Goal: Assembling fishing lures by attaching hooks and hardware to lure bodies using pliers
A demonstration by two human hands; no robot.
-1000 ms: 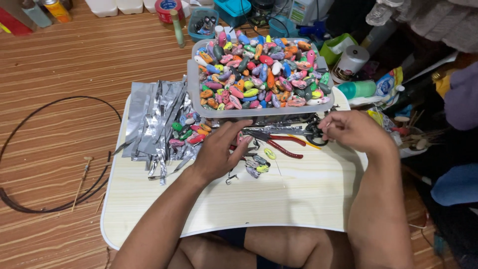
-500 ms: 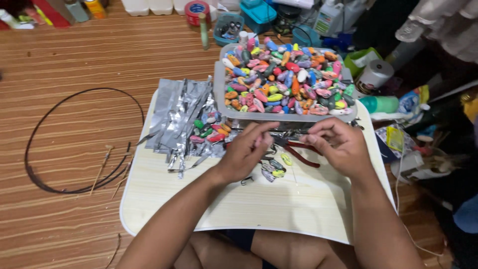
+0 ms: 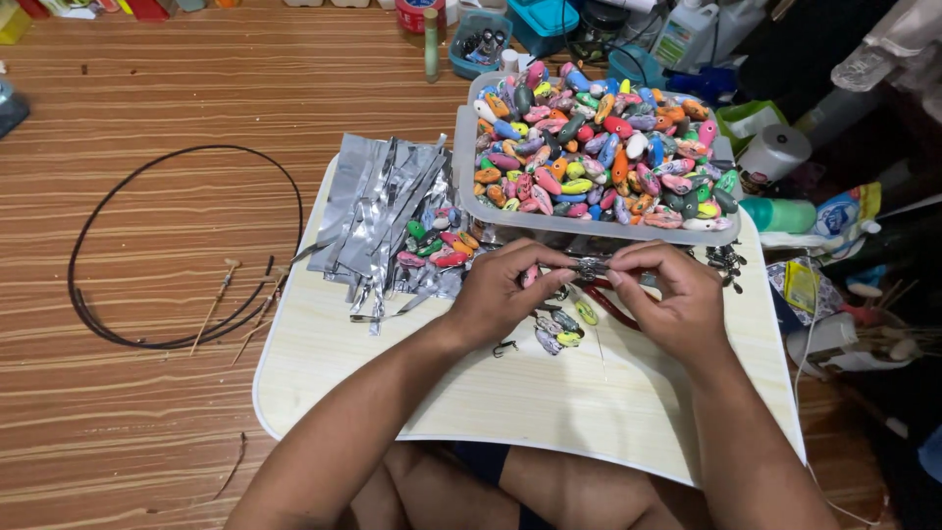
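Multicoloured lures (image 3: 599, 147), silver foil strips (image 3: 378, 211), pale woodgrain table (image 3: 324, 363), black wire loop (image 3: 147, 245)

Both forearms converge from below. Left hand (image 3: 505, 294) and right hand (image 3: 667, 294) face each other palms inward, fingers (image 3: 549, 263) curled, thumb and forefinger tips pinched together, nearly meeting at centre.

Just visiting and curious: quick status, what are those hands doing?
Left hand and right hand pinch one small metal piece between fingertips. Red-handled pliers lie beneath. Tray of colourful lures just behind.
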